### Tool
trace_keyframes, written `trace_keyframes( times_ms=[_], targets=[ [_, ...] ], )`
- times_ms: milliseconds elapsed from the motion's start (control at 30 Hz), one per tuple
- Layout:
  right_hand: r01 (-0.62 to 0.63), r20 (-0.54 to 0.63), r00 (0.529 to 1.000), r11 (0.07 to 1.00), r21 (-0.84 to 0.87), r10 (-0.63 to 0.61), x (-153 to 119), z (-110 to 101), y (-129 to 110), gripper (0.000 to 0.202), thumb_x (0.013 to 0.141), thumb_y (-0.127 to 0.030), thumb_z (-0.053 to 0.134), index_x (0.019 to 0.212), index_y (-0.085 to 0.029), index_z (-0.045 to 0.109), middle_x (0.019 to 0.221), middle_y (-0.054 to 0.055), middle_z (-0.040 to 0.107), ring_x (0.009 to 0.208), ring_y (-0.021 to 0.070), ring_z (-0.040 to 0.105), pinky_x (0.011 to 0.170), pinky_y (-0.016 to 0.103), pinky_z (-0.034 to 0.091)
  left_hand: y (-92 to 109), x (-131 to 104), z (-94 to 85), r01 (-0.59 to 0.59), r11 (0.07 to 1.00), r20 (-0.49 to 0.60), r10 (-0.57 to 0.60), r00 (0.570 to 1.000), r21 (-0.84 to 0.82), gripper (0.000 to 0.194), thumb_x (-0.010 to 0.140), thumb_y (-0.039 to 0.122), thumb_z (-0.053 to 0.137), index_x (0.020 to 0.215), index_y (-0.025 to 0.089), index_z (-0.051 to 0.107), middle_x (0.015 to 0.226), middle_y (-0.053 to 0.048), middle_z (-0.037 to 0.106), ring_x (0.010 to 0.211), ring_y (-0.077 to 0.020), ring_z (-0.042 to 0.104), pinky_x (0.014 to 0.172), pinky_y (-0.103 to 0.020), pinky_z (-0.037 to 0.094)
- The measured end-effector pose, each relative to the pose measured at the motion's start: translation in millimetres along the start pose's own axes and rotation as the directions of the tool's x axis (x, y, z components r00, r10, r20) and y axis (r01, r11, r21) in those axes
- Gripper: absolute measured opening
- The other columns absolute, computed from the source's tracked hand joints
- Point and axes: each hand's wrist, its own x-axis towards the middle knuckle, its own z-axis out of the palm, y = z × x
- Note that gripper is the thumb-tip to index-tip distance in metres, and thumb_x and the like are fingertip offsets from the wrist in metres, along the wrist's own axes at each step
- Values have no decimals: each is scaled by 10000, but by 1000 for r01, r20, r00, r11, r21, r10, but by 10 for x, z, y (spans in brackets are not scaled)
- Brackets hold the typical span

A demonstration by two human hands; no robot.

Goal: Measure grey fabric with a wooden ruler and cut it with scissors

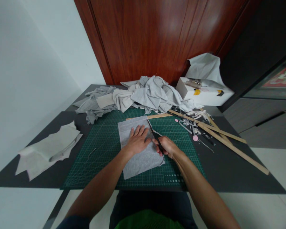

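A grey piece of cloth (139, 165) lies flat on a green cutting mat (100, 165). My left hand (138, 139) rests on it palm down, fingers spread, pressing near its middle. In my right hand (166, 145) is a pair of black scissors (159, 143), the fingers wrapped round the handles. The blades point away from me along the cloth's right edge, where a narrow strip is parted from the rest. Part of the handles is hidden by my fingers.
Heaped cloth (154, 93) lines the table's back, beside a white box (205, 93). Wooden rulers (233, 149) cross at the right among cords and scraps. Pale cloth pieces (50, 148) lie at the left. A loose thread (91, 153) is on the mat.
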Motion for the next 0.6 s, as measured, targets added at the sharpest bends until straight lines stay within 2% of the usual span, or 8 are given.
trace_keyframes(
  times_ms=[267, 600],
  targets=[
    [-15, -16, 1000, 1000, -21, 15, -7, -3, 7, 392, 895, -415, 567, 570, -198, 543, 448, 39, 588, 339, 100, 435, 343, 240, 176, -4, 1, 8, -3, 1000, -14, 3, 1000, -13, 674, 1074, 519, 324, 1667, 199, 294, 1767, -110, 180, 1642, -342, 102, 1301, -609, 59],
    [-24, 99, 995, 993, 115, 13, -119, -126, 86, 302, 869, -431, 589, 694, -188, 545, 530, 9, 618, 348, 94, 499, 317, 211, 150, 8, 10, -13, 1, 1000, -17, -1, 1000, -14, 677, 1066, 515, 348, 1655, 183, 318, 1763, -115, 195, 1643, -334, 102, 1306, -605, 64]
  ],
)
